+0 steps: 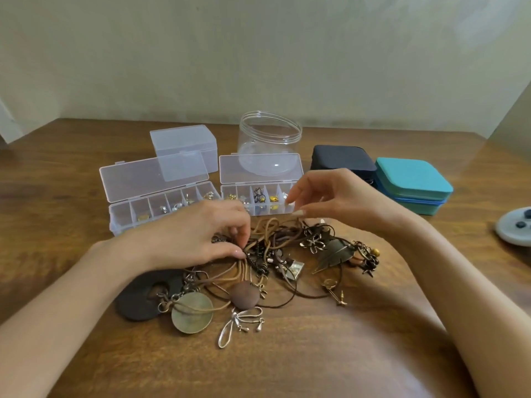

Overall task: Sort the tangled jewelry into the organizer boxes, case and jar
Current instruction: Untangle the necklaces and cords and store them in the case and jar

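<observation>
Jewelry tangle (pixel 258 268): judged light, limp, snag-prone | left hand (pixel 198 234) pinches cords (pixel 260 225) | right hand (pixel 339 196) narrowly parted, empty | grip cords, not pendants (pixel 192 311)

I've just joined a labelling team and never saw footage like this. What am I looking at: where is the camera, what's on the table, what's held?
No machine: a person's bare hands, filmed by a camera worn on their head. On the wooden table lie tangled jewelry, an open organizer box, another open box, a closed clear box, a jar, a dark case and a teal case. The left hand pinches into the tangle. The right hand hovers at its far edge; whether it holds anything is unclear.
</observation>
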`<state>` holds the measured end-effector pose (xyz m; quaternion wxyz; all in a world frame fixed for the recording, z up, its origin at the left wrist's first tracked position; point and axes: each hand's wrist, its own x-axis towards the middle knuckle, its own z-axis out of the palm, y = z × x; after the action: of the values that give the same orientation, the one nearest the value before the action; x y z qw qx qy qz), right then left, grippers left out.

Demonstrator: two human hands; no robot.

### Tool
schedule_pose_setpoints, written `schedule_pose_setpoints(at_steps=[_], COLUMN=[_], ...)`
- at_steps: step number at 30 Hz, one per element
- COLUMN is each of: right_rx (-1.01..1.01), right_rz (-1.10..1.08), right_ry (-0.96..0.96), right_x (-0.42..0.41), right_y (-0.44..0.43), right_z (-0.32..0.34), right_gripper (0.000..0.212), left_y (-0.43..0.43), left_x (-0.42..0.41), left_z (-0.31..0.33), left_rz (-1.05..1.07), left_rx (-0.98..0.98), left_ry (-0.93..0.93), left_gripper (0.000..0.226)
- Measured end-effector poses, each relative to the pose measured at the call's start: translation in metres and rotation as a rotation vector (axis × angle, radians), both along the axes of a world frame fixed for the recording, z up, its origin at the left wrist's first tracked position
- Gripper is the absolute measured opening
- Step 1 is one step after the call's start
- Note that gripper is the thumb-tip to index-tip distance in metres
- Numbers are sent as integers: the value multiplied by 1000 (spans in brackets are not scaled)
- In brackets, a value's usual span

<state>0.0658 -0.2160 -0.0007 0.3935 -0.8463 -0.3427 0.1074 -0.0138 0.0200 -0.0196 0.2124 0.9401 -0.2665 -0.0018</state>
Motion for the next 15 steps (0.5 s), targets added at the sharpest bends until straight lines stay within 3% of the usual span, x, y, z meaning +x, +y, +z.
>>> schedule_pose_setpoints(at_steps=[7,12,15], right_rx=[-336,-313,-429], right_rz=[281,200,288], right_ry=[102,71,190], right_x=[-7,-3,-8], right_y=[-8,-13,-21], right_z=[10,14,28], right_gripper=[15,16,21], left_y=[3,6,6], left_x=[0,-2,-2], left_z=[5,8,9], left_rz=[18,61,60], left_rx=[-51,-77,-72], left_ry=[10,45,40], left_gripper=[22,23,22])
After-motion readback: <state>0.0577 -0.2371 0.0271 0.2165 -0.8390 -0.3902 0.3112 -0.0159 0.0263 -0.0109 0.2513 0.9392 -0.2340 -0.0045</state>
